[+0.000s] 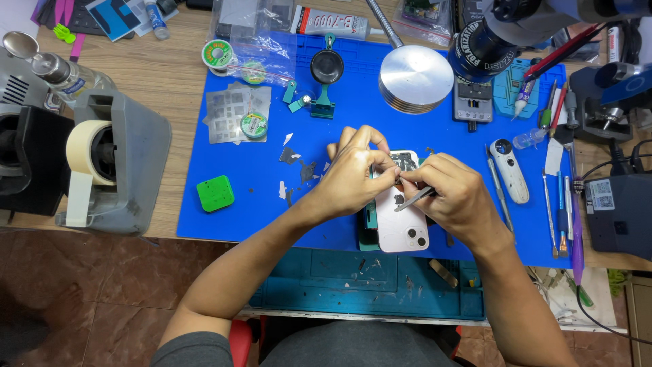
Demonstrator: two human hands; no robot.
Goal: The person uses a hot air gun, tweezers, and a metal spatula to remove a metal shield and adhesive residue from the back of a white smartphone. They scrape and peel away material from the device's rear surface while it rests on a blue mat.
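A person bends over a blue work mat [224,170] with a pale pink phone [401,228] lying at the centre of the bench, camera end toward six o'clock and resting on a teal holder [368,234]. The far end of the phone, toward twelve o'clock, is opened up, with dark inner parts [405,160] laid bare; the lower back, with its two lenses, is whole. Small grey scraps [297,166] lie loose on the mat at nine o'clock of the phone, which suggests some stripping is already done, while the work at the open end appears to be under way and the phone is far from closed up.

The left hand [353,178] is curled down over the phone's upper edge, fingertips pinched together on something small there; what it is cannot be made out. The right hand [458,197] is closed around slim metal tweezers [414,199], tips aimed at ten o'clock toward the left fingertips.

A round metal weight [415,78] stands at twelve o'clock, a tape dispenser [112,163] at nine o'clock off the mat, a green square block [216,194] between them, and a row of hand tools [560,204] at three o'clock.
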